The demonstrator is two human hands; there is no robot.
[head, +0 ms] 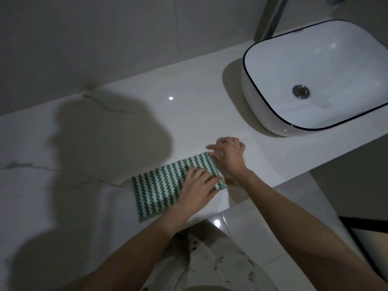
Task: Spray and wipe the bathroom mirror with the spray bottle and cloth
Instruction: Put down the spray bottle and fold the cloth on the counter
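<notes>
Left hand (198, 189) presses flat on the cloth (161, 185), fingers straight. Right hand (227, 154) pinches the cloth's far corner on the surface (189, 114).

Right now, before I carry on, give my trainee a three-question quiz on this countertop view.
1. True or false: the cloth lies flat on the counter.
2. Which hand pinches the cloth's far corner: A left, B right?
3. What stands to the right of the cloth?

Key:
1. True.
2. B: the right hand pinches the corner; the left hand presses flat on top.
3. The sink basin.
</notes>
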